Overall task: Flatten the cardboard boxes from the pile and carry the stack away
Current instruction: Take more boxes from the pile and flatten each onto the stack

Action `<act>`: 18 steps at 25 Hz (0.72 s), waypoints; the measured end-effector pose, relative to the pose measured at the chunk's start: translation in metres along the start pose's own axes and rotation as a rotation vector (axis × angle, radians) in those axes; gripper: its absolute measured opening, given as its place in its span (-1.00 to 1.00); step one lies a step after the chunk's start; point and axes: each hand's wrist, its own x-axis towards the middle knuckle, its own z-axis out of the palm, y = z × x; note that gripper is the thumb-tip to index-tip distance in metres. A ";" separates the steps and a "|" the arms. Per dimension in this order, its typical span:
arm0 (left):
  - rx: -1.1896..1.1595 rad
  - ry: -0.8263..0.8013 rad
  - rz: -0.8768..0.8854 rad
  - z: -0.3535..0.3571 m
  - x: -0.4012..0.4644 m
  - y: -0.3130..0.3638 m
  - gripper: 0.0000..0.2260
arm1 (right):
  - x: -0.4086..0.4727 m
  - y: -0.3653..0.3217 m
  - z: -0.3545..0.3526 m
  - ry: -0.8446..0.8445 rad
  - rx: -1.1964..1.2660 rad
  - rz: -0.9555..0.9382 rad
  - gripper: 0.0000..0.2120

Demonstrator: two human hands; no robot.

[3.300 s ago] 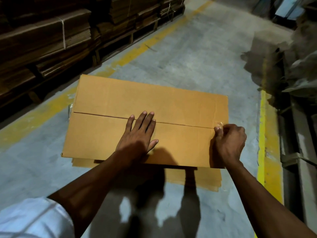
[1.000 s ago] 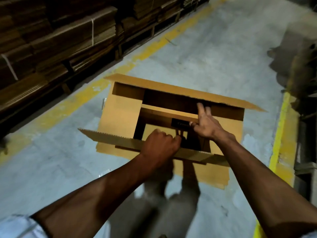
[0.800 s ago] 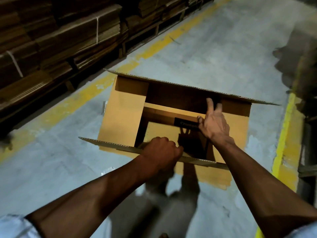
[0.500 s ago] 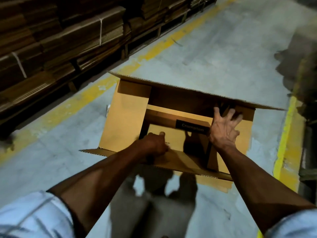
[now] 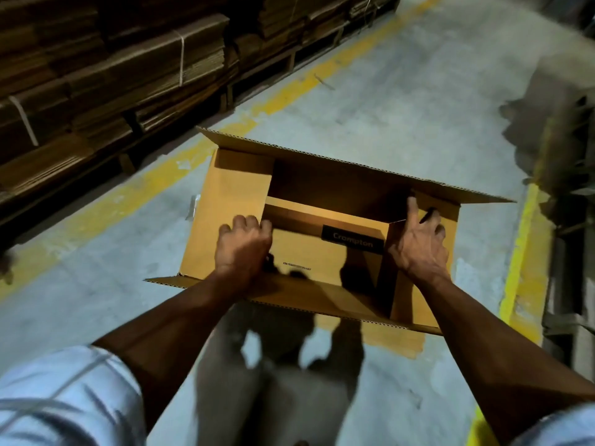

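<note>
Head view, only cam.

Cardboard box (image 5: 231, 201) sits on concrete floor (image 5: 402, 101), between two yellow floor lines (image 5: 154, 185), right in front of person. Top open: far long flap (image 5: 354, 165) and near long flap (image 5: 322, 300) both folded outward, prob. to clear access to the short inner flaps. Black label w/ "Crompton" (image 5: 353, 240) visible inside on a cardboard panel.

Left hand (image 5: 243, 249): fingers curled over inner edge of left short flap (image 5: 225, 220), gripping it. Grip at the free edge looks chosen for leverage to swing the flap.

Right hand (image 5: 418, 243): fingers spread, laid over top edge of right short flap (image 5: 425, 284), thumb on inner side. Flap stands about upright. Whether hand truly pinches it or just presses – can't tell for sure; reads as a loose hold.

Both hands at opposite ends, so box gets worked symmetrically and shouldn't skid.

Under box, near-right: corner of flat cardboard sheet (image 5: 399, 342) on floor – likely the flattened stack, w/ box on top of it so it drops straight onto the stack.

Left bkgd: strapped bundles of flat cardboard (image 5: 145, 66) on pallets (image 5: 267, 72). Right edge: dark, blurred clutter, unidentifiable.

Judgement: box not yet flat; carry-away step not begun.
</note>
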 end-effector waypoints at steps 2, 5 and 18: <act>-0.141 0.025 -0.028 0.000 -0.002 -0.005 -0.58 | -0.001 0.010 -0.003 0.017 0.085 0.055 -0.08; -0.485 0.130 -0.310 -0.004 0.001 -0.009 -0.42 | -0.012 0.021 0.000 0.043 0.108 0.111 -0.35; -0.778 0.429 -0.213 -0.014 0.016 -0.065 -0.50 | -0.028 0.051 -0.039 0.413 0.667 0.617 -0.47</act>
